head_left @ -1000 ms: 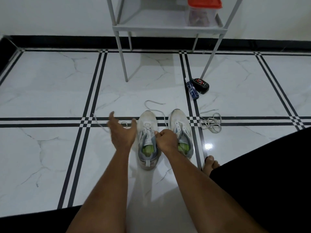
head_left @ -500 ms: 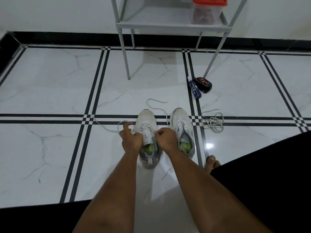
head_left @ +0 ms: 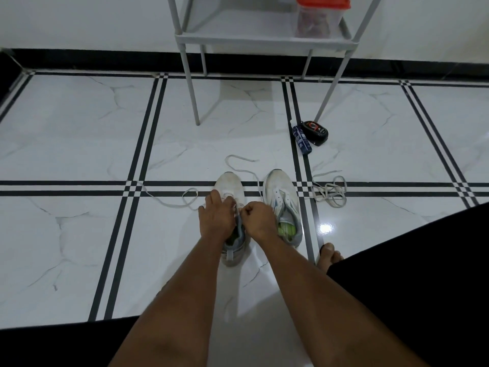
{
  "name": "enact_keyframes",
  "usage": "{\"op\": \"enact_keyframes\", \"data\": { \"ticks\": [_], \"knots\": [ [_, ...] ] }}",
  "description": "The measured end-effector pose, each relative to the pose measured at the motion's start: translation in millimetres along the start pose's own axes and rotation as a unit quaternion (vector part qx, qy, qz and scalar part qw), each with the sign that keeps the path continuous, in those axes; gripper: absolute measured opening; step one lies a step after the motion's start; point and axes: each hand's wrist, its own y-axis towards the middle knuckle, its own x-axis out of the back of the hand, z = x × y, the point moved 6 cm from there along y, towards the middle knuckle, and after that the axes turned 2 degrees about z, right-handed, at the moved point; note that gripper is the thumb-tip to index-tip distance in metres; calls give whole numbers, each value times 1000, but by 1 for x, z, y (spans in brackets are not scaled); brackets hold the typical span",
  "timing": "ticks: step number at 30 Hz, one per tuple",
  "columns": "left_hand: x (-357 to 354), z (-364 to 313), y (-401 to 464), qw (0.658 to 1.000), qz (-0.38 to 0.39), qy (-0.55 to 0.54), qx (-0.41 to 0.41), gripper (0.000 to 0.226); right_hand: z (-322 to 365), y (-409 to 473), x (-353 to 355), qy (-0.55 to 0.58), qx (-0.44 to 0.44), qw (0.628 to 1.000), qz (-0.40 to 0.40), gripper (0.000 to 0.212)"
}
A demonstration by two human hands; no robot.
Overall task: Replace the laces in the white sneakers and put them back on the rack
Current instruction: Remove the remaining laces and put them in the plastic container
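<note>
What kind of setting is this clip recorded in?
Most likely a room in a home, perhaps an entryway. The floor is glossy marble-look tile with black stripes, a grey metal rack stands against a plain white wall, and shoe-care items lie beside a pair of white sneakers.

text: none legible | blue tube (head_left: 301,140): print too small | black tin (head_left: 316,131): label unreadable

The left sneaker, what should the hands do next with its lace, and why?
Probably pull the lace snug through the next eyelet. Both hands, left hand and right hand, are at the left sneaker, and long slack trails on the floor; the right sneaker looks unlaced.
</note>
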Motion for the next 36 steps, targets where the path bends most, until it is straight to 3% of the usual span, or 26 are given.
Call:
{"op": "enact_keyframes", "data": {
  "ticks": [2, 3, 4, 5, 6, 7, 8, 10, 12, 14, 16, 21, 25, 28, 29, 30, 32, 33, 34, 35, 36],
  "knots": [
    [4, 1, 6, 998, 26, -50, 21, 24, -2, -1, 1, -6, -7, 1000, -2, 27],
    [12, 9, 10, 987, 6, -138, 84, 19, -2, -2, 2, -8, -10, 1000, -2, 29],
    [19, 24, 12, 948, -39, -257, 184, 18, -3, -2, 2, -9, -11, 1000, 0, 31],
    [23, 40, 9, 880, -85, -363, 293, 24, -3, -3, 1, -10, -12, 1000, 2, 31],
    [26, 54, 3, 808, -131, -430, 380, 29, -2, -3, 1, -11, -11, 1000, 4, 32],
    [30, 64, -3, 767, -171, -448, 425, 30, -1, -3, 0, -13, -11, 1000, 8, 33],
    [37, 68, -8, 768, -206, -435, 423, 27, 0, -3, -2, -15, -11, 1000, 10, 33],
    [50, 62, -5, 865, -251, -346, 263, 23, 2, -4, -4, -19, -13, 1000, 11, 34],
    [44, 36, 0, 950, -174, -241, 99, 22, 3, -4, -4, -18, -20, 1000, 15, 35],
    [28, 14, 1, 988, -71, -139, 21, 25, 2, -2, -4, -15, -28, 999, 21, 32],
    [21, 2, -2, 997, -48, -55, -21, 28, 2, -3, -3, -15, -32, 999, 22, 30],
    [17, 9, 7, 997, -47, 38, -42, 23, 2, -5, -4, -11, -21, 1000, 16, 33],
    [14, 14, 10, 999, -28, -11, -21, 20, 3, -7, -4, -6, -18, 1000, 23, 41],
    [23, 20, 7, 989, -79, -122, 3, 11, 5, -9, 0, -14, -24, 999, 23, 48],
    [31, 27, 5, 970, -128, -199, 53, 10, 5, -8, 0, -13, -30, 999, 22, 50],
    [40, 42, 2, 916, -191, -316, 155, 11, 3, -8, 0, -11, -36, 999, 24, 51],
    [48, 75, -15, 734, -269, -479, 400, 21, 5, -9, 0, -9, -49, 998, 25, 49],
    [52, 87, -22, 708, -272, -459, 463, 28, 4, -9, -1, -11, -53, 998, 26, 48],
    [61, 95, -23, 758, -276, -369, 462, 34, 3, -10, -2, -10, -56, 998, 27, 46],
    [71, 94, -16, 848, -294, -247, 366, 36, 3, -12, -2, -9, -61, 998, 26, 46],
    [72, 82, -5, 921, -284, -152, 219, 34, 4, -13, 0, -13, -67, 997, 24, 44]
  ]
}}
